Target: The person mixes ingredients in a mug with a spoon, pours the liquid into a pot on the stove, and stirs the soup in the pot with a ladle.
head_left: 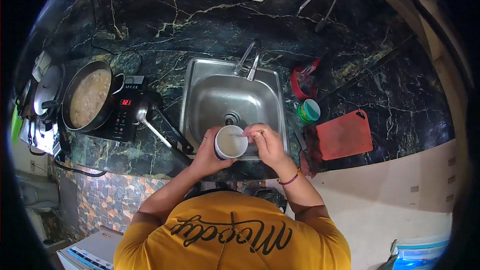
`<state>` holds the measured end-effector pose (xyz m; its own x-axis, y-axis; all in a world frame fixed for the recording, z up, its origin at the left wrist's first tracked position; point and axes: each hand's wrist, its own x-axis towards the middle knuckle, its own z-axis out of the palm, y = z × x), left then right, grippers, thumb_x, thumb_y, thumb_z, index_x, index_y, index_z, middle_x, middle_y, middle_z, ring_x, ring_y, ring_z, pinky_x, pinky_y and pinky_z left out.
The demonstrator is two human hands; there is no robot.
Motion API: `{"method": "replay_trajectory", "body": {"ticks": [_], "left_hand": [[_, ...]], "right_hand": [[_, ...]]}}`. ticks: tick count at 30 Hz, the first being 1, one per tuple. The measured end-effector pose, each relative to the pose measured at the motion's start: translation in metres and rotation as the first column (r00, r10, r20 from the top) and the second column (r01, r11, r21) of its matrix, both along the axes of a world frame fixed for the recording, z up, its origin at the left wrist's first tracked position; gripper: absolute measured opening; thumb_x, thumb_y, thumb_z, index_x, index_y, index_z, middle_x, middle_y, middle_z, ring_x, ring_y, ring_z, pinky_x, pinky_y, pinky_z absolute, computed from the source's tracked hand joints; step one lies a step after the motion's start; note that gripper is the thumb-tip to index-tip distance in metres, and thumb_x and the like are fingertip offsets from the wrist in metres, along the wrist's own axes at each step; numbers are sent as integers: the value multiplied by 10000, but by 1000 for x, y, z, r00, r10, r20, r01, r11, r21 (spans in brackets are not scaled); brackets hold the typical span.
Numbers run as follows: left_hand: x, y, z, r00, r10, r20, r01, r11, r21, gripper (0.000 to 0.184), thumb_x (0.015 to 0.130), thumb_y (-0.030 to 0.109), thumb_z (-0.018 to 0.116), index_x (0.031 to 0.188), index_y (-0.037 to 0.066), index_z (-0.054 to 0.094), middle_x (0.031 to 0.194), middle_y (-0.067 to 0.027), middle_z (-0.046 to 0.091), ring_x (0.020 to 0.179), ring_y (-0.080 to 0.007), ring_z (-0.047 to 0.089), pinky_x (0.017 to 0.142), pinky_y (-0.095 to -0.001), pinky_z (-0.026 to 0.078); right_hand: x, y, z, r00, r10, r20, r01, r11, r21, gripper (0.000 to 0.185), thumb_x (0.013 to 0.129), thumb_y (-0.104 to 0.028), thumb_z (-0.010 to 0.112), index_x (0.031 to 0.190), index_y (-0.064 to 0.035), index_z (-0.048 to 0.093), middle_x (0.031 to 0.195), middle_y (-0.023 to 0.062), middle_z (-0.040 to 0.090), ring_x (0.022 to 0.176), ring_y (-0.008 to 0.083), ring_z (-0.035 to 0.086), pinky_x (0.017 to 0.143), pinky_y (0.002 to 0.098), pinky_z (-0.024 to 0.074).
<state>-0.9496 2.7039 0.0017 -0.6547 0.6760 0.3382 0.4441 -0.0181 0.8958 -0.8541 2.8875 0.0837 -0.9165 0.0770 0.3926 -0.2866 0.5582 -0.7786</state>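
My left hand [206, 152] is wrapped round a cup [218, 145] with a whitish liquid [231, 146] inside, held over the front edge of the sink. My right hand [267, 142] pinches what looks like a spoon [239, 135] at the cup's right rim. Its lower end dips into the cup and cannot be made out. Just ahead of both hands lies the steel sink [207, 95] with its tap [254, 62].
On the left, a pan of food [91, 97] sits on an induction cooker [122, 120] with a lit display; a ladle [152, 129] lies beside it. To the right are a green-labelled jar [308, 111], a red container [303, 87], a knife [298, 135] and a red cutting board [345, 135].
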Motion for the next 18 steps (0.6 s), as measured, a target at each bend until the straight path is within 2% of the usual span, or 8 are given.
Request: {"method": "replay_trajectory", "body": {"ticks": [2, 4, 7, 8, 10, 14, 16, 18], "left_hand": [[-1, 0, 1, 1000, -3, -14, 3, 1000, 0, 908, 592, 176, 860, 1344, 34, 372, 1257, -190, 496, 1201, -383, 515, 1017, -436, 425], [-1, 0, 1, 1000, -6, -28, 6, 1000, -1, 910, 591, 177, 861, 1344, 32, 371, 1255, -191, 500, 1201, -382, 517, 1016, -436, 425], [-2, 1, -5, 1000, -1, -7, 1, 1000, 5, 914, 596, 186, 864, 1346, 30, 366, 1247, -194, 506, 1194, -384, 520, 1016, -436, 423], [-2, 0, -8, 1000, 1, 20, -1, 1000, 11, 912, 599, 190, 867, 1345, 31, 368, 1251, -196, 501, 1195, -386, 518, 1016, -437, 423], [-1, 0, -11, 999, 1, 50, -2, 1000, 16, 909, 602, 193, 869, 1344, 31, 370, 1254, -198, 496, 1197, -387, 515, 1017, -438, 422], [3, 3, -4, 1000, 9, 6, -9, 1000, -21, 907, 594, 201, 880, 1334, 36, 382, 1269, -200, 482, 1204, -386, 507, 1015, -442, 422], [4, 4, -2, 999, -3, 41, 4, 1000, -26, 909, 590, 202, 882, 1333, 38, 385, 1272, -202, 478, 1204, -387, 506, 1014, -443, 422], [3, 6, -9, 1000, 26, -14, -27, 999, -20, 917, 591, 189, 874, 1340, 10, 377, 1239, -168, 508, 1164, -296, 536, 1018, -395, 416]], "right_hand": [[-5, -4, -10, 998, -48, -29, 47, 998, -41, 134, 987, 11, 472, 1075, -15, 570, 953, 96, 675, 755, 167, 621, 724, 301, 522], [-5, -14, -18, 998, -18, -65, 4, 978, -210, 122, 1007, -30, 466, 1078, -15, 565, 941, 101, 681, 716, 163, 602, 699, 301, 519], [7, -17, -17, 1000, 9, -2, -10, 962, -274, 127, 1022, -46, 444, 1084, -11, 549, 946, 107, 677, 715, 154, 596, 693, 295, 516], [8, -13, -16, 1000, 11, -1, -11, 962, -275, 127, 1022, -46, 444, 1084, -11, 549, 946, 107, 677, 715, 154, 596, 693, 295, 516], [9, -4, -17, 996, -86, -13, 84, 990, -111, 128, 1037, -71, 433, 1080, -11, 537, 947, 103, 670, 723, 132, 590, 691, 280, 511], [-4, -11, -26, 983, -105, -149, 87, 988, -127, 130, 1046, -99, 436, 1080, -13, 527, 940, 90, 659, 719, 121, 582, 680, 260, 503], [-4, -23, -28, 982, -176, -67, 137, 913, -385, 163, 1062, -155, 421, 1074, -27, 521, 919, 77, 648, 683, 108, 561, 650, 237, 486], [-3, -22, -31, 969, -247, -19, 212, 867, -451, 174, 1068, -176, 410, 1066, -36, 513, 904, 75, 637, 665, 103, 543, 627, 232, 472]]}}
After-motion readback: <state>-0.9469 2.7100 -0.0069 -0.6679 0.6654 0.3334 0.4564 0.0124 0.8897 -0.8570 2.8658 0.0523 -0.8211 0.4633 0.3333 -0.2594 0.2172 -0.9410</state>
